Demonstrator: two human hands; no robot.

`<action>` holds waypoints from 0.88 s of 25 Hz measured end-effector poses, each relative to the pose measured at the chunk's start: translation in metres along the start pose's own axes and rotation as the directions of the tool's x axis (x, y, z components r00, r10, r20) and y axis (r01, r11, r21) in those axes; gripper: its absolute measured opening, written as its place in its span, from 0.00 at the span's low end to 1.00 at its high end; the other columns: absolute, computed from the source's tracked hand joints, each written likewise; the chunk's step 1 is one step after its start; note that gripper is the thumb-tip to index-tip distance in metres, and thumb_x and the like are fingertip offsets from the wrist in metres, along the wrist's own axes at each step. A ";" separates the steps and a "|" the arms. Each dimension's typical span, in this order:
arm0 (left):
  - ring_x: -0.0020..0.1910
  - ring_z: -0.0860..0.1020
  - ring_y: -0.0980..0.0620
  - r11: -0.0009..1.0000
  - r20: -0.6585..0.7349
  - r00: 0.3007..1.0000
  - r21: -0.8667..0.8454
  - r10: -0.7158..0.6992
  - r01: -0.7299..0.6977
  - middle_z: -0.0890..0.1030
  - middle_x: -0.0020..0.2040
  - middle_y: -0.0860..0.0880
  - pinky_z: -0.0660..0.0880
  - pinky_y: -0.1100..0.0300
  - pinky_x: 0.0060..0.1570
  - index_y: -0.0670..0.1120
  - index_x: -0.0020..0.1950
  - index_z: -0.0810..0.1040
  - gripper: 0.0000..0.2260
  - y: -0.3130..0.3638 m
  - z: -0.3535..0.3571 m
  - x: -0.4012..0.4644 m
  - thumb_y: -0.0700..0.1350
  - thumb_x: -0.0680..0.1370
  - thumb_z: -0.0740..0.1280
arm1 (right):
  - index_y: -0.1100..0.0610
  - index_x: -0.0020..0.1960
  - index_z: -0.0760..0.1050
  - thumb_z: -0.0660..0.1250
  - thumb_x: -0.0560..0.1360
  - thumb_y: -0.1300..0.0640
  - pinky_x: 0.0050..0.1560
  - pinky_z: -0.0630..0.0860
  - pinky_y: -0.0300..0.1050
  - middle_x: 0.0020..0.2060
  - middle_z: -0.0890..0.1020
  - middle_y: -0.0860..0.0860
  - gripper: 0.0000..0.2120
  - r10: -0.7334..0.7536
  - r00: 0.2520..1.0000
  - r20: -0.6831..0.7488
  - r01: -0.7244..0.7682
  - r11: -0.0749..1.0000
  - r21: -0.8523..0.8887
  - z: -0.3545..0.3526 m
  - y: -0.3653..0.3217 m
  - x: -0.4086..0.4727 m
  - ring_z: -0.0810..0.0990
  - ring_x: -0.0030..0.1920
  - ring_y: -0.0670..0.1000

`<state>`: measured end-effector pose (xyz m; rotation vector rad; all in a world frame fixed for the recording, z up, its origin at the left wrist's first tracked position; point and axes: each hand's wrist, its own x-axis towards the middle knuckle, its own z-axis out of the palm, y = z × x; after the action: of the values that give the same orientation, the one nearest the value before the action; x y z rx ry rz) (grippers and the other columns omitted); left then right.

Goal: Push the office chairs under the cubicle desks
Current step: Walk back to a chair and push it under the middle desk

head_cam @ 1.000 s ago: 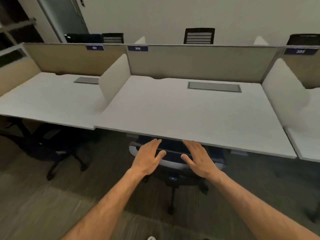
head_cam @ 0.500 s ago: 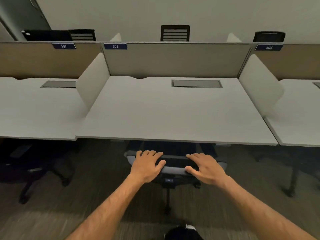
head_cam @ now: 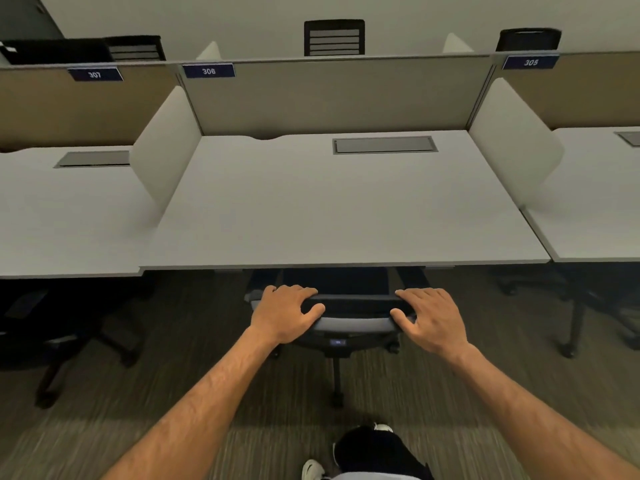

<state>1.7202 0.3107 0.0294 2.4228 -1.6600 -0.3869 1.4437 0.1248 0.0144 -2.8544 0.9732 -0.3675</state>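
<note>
Office chair [head_cam: 349, 315]: lower centre of the frame, at the front edge of the desk [head_cam: 332, 209] with label 306 [head_cam: 209, 71]; its seat is partly under the desk top.
Direction: the backrest faces the person, the seat points toward the desk; the top edge of the backrest runs left to right across the frame.
Left hand [head_cam: 285, 315]: forearm reaches up from the lower left, palm down on the left end of the backrest top.
Right hand [head_cam: 431, 318]: forearm reaches up from the lower right, palm down on the right end.
Fingers: both hands are curled over the top edge, thumbs on the near side, gripping the backrest.
Other chairs: one dark chair [head_cam: 62, 327] under the left desk, another chair [head_cam: 588, 306] under the right desk.
Floor: striped carpet [head_cam: 145, 393]; one shoe [head_cam: 311, 469] at the bottom edge.
</note>
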 end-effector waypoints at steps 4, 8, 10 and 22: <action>0.66 0.76 0.54 1.000 -0.038 0.999 -0.016 0.013 -0.014 0.80 0.67 0.55 0.68 0.46 0.70 0.55 0.73 0.75 0.32 0.000 -0.003 0.003 0.71 0.78 0.50 | 0.52 0.63 0.81 0.55 0.78 0.35 0.59 0.75 0.53 0.55 0.86 0.47 0.28 0.012 1.000 -0.007 -0.012 1.000 -0.001 0.004 0.003 0.006 0.82 0.56 0.50; 0.61 0.79 0.54 0.999 -0.114 0.993 -0.017 0.040 -0.042 0.82 0.63 0.54 0.72 0.50 0.66 0.52 0.70 0.78 0.29 -0.001 -0.006 0.011 0.67 0.79 0.53 | 0.52 0.62 0.82 0.56 0.78 0.36 0.60 0.75 0.53 0.54 0.86 0.47 0.27 0.028 0.999 -0.019 -0.028 1.000 -0.004 0.006 0.007 0.017 0.82 0.56 0.50; 0.60 0.80 0.54 0.999 -0.137 0.989 -0.012 0.048 -0.050 0.83 0.62 0.54 0.73 0.52 0.64 0.52 0.69 0.78 0.27 -0.003 -0.006 0.018 0.66 0.79 0.54 | 0.52 0.62 0.82 0.56 0.77 0.36 0.60 0.75 0.53 0.54 0.86 0.48 0.27 0.037 0.999 -0.019 -0.037 0.999 -0.002 0.007 0.009 0.025 0.82 0.56 0.50; 0.56 0.81 0.52 0.998 -0.177 0.982 -0.017 0.062 -0.066 0.84 0.59 0.53 0.74 0.54 0.60 0.51 0.66 0.80 0.25 -0.013 -0.014 0.071 0.64 0.79 0.56 | 0.51 0.63 0.80 0.54 0.78 0.35 0.61 0.74 0.54 0.54 0.85 0.48 0.28 0.067 0.997 0.029 -0.067 0.998 -0.002 0.012 0.025 0.076 0.82 0.55 0.51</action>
<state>1.7603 0.2493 0.0309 2.3055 -1.6427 -0.1741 1.4899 0.0587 0.0131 -2.8109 1.0613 -0.3184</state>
